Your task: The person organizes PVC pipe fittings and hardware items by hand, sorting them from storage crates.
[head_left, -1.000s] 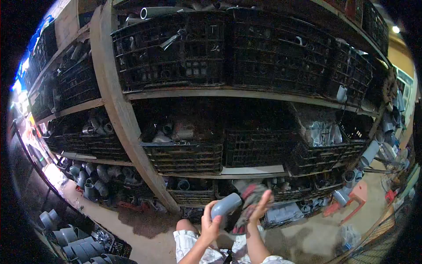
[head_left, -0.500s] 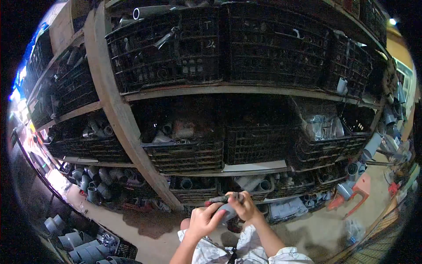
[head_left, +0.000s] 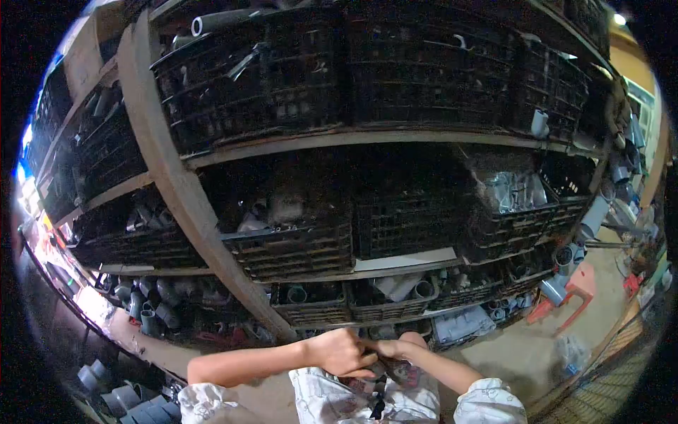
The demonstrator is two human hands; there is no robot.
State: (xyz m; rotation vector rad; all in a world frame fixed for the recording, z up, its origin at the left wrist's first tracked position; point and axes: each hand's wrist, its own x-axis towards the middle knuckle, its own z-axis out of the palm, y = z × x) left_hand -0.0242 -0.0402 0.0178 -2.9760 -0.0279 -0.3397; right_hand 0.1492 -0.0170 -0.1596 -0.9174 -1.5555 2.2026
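My left hand (head_left: pixel 337 352) is closed, knuckles up, low in the middle of the head view. Right beside it is my right hand (head_left: pixel 388 348), its fingers bent inward and partly hidden behind the left. The hands meet just above my lap, over white patterned shorts (head_left: pixel 321 389). Whatever lies between the fingers is hidden. Below the hands, between my legs, is a dark patch with some red that I cannot make out.
A wooden shelf rack (head_left: pixel 169 169) with black crates (head_left: pixel 293 254) of grey pipe fittings stands ahead. More grey fittings (head_left: pixel 145 410) lie at lower left. On the right are a red plastic stool (head_left: pixel 580 286) and a clear plastic bag (head_left: pixel 571 353) on the floor.
Both hands have dropped closer to my lap, and the left forearm has swung out sideways. The grey pipe fitting and dark cloth-like piece in them are now out of sight.
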